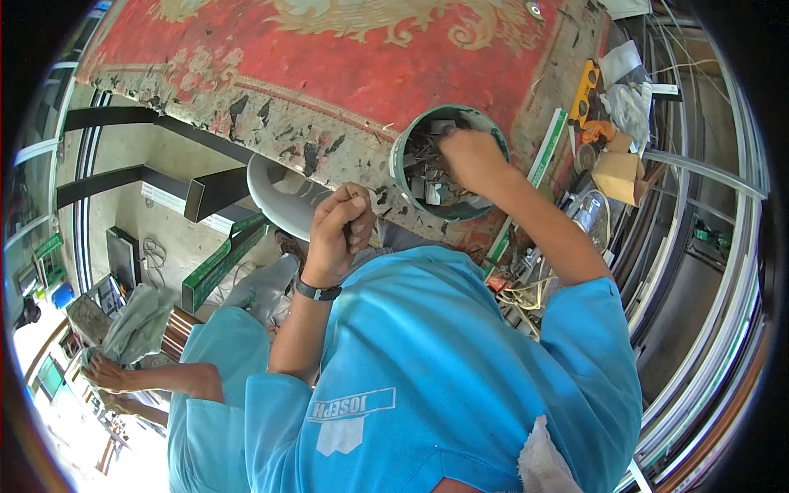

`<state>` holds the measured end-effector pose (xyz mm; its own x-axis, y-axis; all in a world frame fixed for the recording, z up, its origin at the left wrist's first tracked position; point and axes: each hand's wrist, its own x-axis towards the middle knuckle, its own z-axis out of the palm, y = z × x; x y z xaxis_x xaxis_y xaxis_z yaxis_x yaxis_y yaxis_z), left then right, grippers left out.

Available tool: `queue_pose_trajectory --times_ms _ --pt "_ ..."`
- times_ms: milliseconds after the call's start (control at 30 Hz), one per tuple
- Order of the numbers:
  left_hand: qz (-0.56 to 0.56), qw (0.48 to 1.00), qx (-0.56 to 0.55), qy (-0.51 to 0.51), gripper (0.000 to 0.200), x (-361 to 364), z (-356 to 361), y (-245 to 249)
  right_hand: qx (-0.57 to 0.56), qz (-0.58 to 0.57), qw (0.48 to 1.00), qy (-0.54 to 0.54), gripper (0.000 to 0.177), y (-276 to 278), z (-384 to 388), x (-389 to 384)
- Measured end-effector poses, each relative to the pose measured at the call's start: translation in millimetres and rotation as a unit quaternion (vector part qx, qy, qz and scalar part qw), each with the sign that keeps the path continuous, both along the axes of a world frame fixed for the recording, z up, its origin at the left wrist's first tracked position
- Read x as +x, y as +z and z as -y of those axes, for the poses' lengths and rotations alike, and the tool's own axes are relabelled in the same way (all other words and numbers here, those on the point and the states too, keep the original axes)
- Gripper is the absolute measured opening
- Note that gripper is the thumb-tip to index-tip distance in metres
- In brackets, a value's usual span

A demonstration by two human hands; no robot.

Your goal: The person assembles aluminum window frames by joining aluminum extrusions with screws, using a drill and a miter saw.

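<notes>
My right hand [475,160] reaches into a round green bucket [398,160]; its fingertips are hidden among the contents. Inside lies a jumble of small metal pieces [433,191], some shiny, some dark. Left of the bucket, my left hand [339,226] is raised with its fingers curled and thumb pressed against them. Whatever it may hold is too small or too covered to make out. A dark band circles that wrist. The bucket stands on a worn red patterned carpet [345,70], near its edge.
Tools and scraps crowd the right side: a yellow level [585,92], a cardboard box [618,175], a green-white strip [546,152] and long metal profiles [699,337]. A white plastic chair [275,197] and dark profiles stand left. Another person's hands [107,374] hold grey-green cloth at lower left.
</notes>
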<state>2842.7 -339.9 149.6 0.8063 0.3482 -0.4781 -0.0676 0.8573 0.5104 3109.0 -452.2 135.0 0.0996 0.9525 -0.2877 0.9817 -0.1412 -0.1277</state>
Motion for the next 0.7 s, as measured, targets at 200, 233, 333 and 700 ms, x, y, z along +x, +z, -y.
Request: queue_pose_trajectory --times_ms 200,233,333,700 --pt "-0.021 1.0 -0.003 -0.004 0.012 -6.2 -1.5 -5.4 0.036 -0.007 0.999 -0.022 0.008 6.4 -3.7 1.7" --pt "-0.017 1.0 -0.004 -0.005 0.012 -5.7 -1.0 -5.0 0.052 -0.019 0.998 -0.013 0.006 3.0 -4.3 0.3" --pt "-0.006 1.0 -0.009 -0.008 0.013 -4.4 1.2 -4.4 -0.017 -0.018 1.0 0.004 0.007 -5.4 -2.3 -2.3" --pt "-0.005 1.0 -0.004 -0.004 0.013 -4.9 1.5 -6.7 0.026 -0.029 0.998 0.045 0.008 4.9 3.8 5.8"
